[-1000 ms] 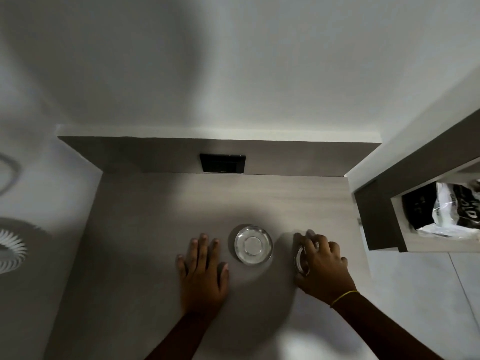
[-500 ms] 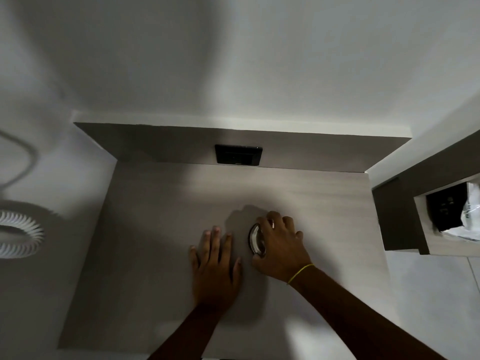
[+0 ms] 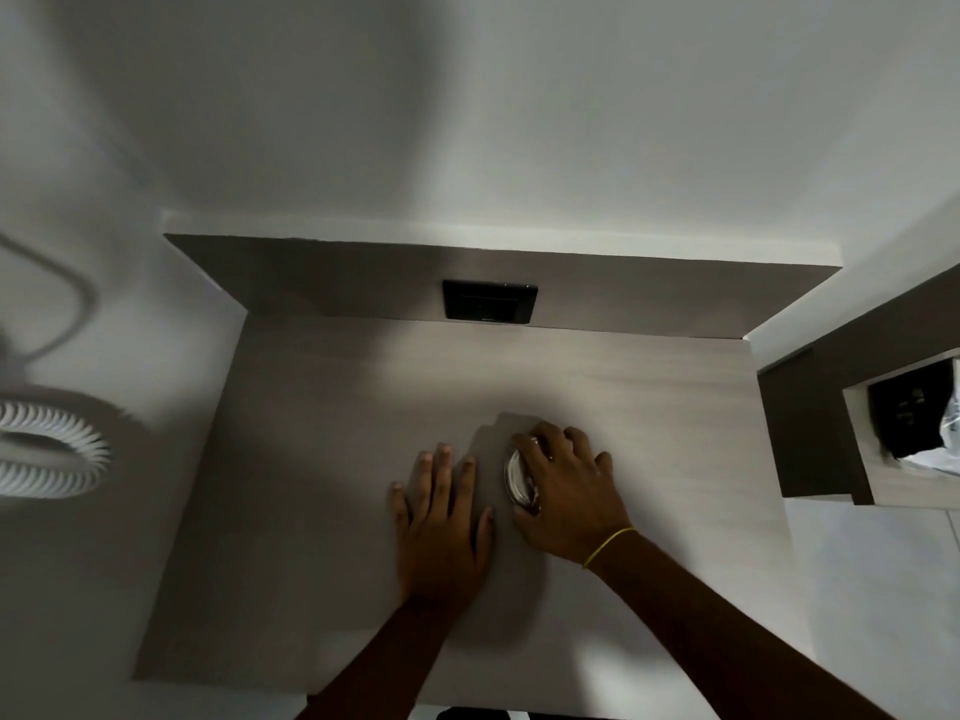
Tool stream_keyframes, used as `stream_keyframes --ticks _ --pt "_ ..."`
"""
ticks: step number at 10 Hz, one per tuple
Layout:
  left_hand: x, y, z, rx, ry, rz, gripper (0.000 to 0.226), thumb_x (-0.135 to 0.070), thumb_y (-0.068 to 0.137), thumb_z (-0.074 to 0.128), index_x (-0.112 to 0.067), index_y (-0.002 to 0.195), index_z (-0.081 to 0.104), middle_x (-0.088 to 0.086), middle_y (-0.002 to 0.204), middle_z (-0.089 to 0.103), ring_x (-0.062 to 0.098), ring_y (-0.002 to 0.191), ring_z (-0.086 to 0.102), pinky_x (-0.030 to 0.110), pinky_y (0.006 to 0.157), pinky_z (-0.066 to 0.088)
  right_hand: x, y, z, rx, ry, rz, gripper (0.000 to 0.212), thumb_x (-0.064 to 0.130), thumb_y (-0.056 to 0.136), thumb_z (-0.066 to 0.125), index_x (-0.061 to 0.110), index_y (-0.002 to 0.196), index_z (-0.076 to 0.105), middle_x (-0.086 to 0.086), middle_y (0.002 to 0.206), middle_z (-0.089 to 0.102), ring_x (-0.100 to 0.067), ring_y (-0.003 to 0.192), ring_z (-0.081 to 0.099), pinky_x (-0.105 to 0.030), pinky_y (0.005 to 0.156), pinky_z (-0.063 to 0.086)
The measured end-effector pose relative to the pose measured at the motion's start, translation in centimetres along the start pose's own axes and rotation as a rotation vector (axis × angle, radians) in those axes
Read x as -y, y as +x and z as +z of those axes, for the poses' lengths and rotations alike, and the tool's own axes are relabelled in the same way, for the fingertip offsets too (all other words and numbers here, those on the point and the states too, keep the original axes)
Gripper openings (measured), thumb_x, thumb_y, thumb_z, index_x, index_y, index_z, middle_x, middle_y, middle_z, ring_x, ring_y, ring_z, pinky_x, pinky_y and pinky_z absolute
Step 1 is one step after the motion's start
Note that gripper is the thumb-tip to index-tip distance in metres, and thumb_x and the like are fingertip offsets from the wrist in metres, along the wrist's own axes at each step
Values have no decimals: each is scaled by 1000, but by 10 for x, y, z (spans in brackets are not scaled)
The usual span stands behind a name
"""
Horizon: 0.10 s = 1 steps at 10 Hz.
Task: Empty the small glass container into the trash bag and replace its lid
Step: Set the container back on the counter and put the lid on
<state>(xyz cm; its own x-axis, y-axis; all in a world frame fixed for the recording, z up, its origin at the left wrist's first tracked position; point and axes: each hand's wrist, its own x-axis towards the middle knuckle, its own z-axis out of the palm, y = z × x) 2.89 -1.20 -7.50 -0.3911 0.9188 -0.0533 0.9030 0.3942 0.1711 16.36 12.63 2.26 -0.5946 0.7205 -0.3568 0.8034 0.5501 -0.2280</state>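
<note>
The small glass container (image 3: 517, 478) stands on the grey desk (image 3: 311, 459), mostly hidden under my right hand (image 3: 566, 491). That hand lies over the top with its fingers curled around the glass lid, of which only the left rim shows. My left hand (image 3: 441, 517) rests flat on the desk just left of the container, fingers spread, holding nothing. The trash bag (image 3: 948, 428) shows as clear plastic at the far right edge, in a recess.
A black socket plate (image 3: 489, 301) sits in the desk's back panel. A dark cabinet (image 3: 810, 433) with an open recess stands right of the desk. A white ribbed hose (image 3: 52, 449) coils on the floor at the left.
My right hand carried the glass lid from the right side of the desk leftward onto the container and now rests over it. My left hand stayed flat on the desk.
</note>
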Motion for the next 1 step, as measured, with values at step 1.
stream_keyframes --ticks 1 --pt "-3 3 -10 -14 -14 5 70 -54 101 49 -22 163 40 9 177 24 32 164 24 70 124 25 -2 -10 -11 -23 58 -1 100 71 72 58 35 159 23 0 168 29 -35 151 33 -59 103 47"
